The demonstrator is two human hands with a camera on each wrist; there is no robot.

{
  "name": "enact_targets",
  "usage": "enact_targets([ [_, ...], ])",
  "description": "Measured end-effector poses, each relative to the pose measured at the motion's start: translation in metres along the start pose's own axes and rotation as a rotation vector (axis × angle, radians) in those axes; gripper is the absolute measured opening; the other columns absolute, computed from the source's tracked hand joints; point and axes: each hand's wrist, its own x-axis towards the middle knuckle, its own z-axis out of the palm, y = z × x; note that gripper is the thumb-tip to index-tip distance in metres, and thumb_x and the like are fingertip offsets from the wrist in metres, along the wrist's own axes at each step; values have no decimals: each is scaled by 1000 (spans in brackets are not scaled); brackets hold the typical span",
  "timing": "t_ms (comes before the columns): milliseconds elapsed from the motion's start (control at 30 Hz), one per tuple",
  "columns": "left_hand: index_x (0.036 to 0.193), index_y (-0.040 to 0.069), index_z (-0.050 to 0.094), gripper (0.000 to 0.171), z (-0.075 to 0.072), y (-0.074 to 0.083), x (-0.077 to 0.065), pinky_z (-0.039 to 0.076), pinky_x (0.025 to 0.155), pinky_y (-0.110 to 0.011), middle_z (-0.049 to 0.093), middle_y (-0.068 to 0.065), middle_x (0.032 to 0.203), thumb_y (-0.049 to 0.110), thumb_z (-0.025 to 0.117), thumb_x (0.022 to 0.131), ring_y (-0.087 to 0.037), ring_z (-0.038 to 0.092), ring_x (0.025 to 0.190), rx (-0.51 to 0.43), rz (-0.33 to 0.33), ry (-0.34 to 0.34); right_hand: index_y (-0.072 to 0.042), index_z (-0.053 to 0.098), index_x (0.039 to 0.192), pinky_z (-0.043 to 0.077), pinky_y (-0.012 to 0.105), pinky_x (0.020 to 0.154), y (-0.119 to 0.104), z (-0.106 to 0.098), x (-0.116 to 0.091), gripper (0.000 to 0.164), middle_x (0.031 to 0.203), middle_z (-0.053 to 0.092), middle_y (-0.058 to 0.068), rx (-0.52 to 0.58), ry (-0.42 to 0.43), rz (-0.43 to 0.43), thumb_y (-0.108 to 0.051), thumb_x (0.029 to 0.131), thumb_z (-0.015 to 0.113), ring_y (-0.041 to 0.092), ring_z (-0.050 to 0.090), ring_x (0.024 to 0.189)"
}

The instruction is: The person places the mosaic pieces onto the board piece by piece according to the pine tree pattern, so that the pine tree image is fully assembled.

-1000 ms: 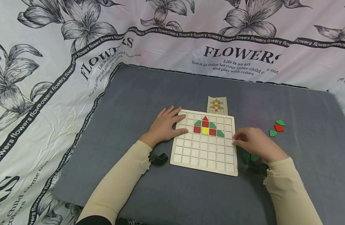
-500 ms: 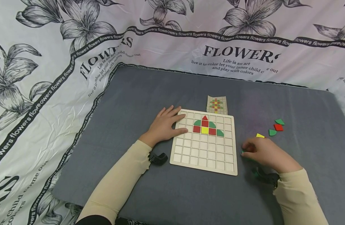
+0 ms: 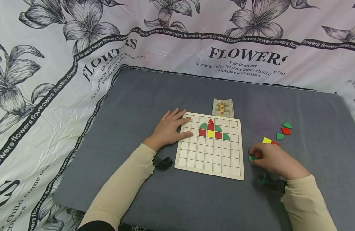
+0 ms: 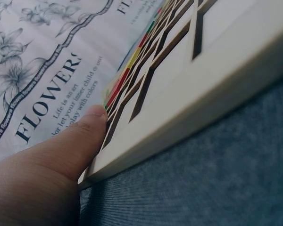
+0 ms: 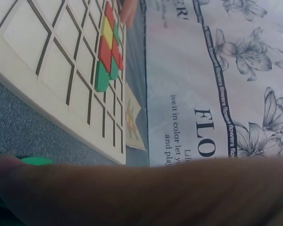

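My left hand [image 3: 170, 128] rests on the left edge of a wooden grid board [image 3: 207, 160], fingers spread and thumb on its face; the left wrist view shows the thumb [image 4: 85, 134] at the rim. Set into the upper squares are red, yellow and green tiles, with a red triangle [image 3: 211, 121] on top and a green quarter-circle [image 3: 226, 136] at the right. Beside the board's right edge, my right hand [image 3: 274, 158] has thumb and forefinger curled at a small green tile [image 3: 251, 158], pinching it. That green tile [image 5: 37, 161] shows partly behind the thumb in the right wrist view.
A small card with a coloured tile pattern [image 3: 223, 109] lies behind the board. Loose tiles lie to the right: a yellow one [image 3: 267, 140], a red square [image 3: 286, 131] and green ones [image 3: 279, 136]. More sit partly hidden by the right hand and wrist.
My right hand has moved from the board's right edge rightward and toward me, to the loose green tile. Yellow and red tiles beside it have come into view. The left hand stays put.
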Motion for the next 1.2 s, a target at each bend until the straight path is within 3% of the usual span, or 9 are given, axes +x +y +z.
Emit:
enact_targets([
  [333, 161, 29, 47, 77, -2, 1, -1, 0, 134, -45, 26, 3, 174, 70, 61, 97, -25, 13, 163, 1, 3, 0, -12, 66, 85, 42, 29, 58, -7, -2, 7, 18, 70, 55, -7, -35, 29, -65, -5, 84, 83, 10, 49, 66],
  [600, 161, 30, 47, 77, -1, 1, 0, 0, 134, -44, 26, 3, 174, 70, 60, 97, -24, 13, 163, 7, 0, -6, -3, 71, 103, 46, 31, 55, -24, -13, 20, 13, 78, 64, 0, 19, -4, -7, -8, 93, 77, 15, 53, 64],
  [867, 162, 29, 45, 78, -2, 0, 0, -1, 134, -44, 25, 3, 174, 70, 61, 96, -24, 12, 164, 5, 3, -15, -7, 73, 96, 51, 32, 61, -42, -18, 38, 5, 83, 71, 0, 6, 21, -36, -11, 95, 75, 15, 61, 72],
  [1200, 163, 28, 42, 85, -3, -2, -1, -1, 134, -45, 23, 2, 175, 72, 63, 93, -25, 10, 164, 6, 27, -34, -10, 72, 96, 46, 32, 57, -65, -18, 66, 4, 85, 70, 2, 67, 18, -76, -14, 97, 72, 16, 53, 62],
])
